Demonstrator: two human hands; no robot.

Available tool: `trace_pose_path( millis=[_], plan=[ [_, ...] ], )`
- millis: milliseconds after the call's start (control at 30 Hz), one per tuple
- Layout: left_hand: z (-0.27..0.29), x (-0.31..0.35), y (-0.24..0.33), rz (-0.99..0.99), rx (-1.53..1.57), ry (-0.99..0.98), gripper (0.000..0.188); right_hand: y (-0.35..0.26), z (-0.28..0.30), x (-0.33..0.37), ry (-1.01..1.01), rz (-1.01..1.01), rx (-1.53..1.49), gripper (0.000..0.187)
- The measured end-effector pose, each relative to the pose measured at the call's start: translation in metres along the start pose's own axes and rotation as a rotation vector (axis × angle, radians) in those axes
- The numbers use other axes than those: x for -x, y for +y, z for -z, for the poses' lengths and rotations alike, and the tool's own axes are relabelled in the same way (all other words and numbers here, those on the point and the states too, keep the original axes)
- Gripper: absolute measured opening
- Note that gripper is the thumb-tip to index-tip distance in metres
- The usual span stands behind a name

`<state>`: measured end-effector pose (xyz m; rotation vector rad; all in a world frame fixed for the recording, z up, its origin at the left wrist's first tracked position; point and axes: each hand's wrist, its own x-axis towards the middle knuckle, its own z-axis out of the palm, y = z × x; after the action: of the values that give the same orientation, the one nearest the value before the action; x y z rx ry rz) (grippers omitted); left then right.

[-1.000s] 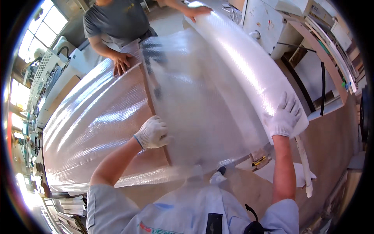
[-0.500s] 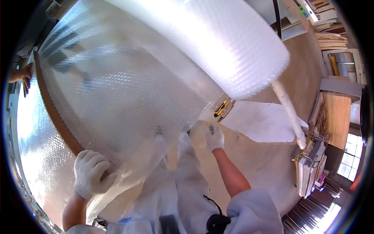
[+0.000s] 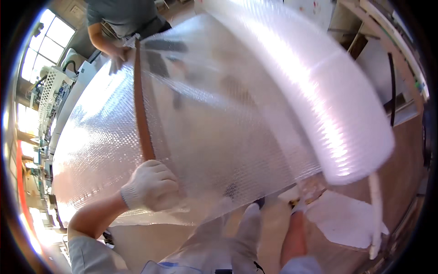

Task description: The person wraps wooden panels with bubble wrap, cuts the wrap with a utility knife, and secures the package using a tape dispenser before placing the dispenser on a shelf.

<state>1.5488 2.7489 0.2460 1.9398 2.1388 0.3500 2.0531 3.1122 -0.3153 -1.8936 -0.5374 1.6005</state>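
Note:
My left hand point(image 3: 157, 185), in a white knit glove, is closed over the near end of a long brown strip point(image 3: 141, 109) and the bubble wrap point(image 3: 219, 137) there. The clear wrap spreads from both sides of the strip. It runs right to a large bubble wrap roll point(image 3: 315, 91) on a pale core tube point(image 3: 376, 210). Down by the floor, just past the wrap's near edge, is my gloved right hand point(image 3: 301, 198); its fingers are smeared and partly hidden. At the strip's far end, another person's hand point(image 3: 119, 52) touches the wrap.
Opposite me stands a person in a grey shirt point(image 3: 130, 18). A white sheet point(image 3: 344, 219) lies on the brown floor below the roll. Machinery point(image 3: 57, 86) and windows point(image 3: 50, 39) line the left side. My feet are beneath the wrap's near edge.
The view has swung left, bringing the other person into sight. My right hand has reached forward to where a yellow and black utility knife lay. The left hand remains at the strip's near end.

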Motion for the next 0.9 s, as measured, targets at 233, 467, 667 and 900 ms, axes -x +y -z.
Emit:
trace_pose_path(
  millis=[233,467,667,900],
  plan=[
    [-0.002,0.024,0.009,0.228,0.066,0.179,0.018,-0.102,-0.002,0.428,-0.519,0.341,0.419,0.038],
    [0.004,0.031,0.004,0.106,-0.218,-0.030,0.027,-0.255,-0.181,0.551,-0.989,0.581,0.821,0.039],
    [-0.025,0.046,-0.011,0.124,-0.018,0.150,0.032,-0.204,-0.443,0.582,-1.085,1.284,0.937,0.032],
    [-0.011,0.049,-0.003,0.173,0.170,0.063,0.024,-0.122,-0.710,0.635,-0.889,1.385,1.192,0.032]
  ],
)
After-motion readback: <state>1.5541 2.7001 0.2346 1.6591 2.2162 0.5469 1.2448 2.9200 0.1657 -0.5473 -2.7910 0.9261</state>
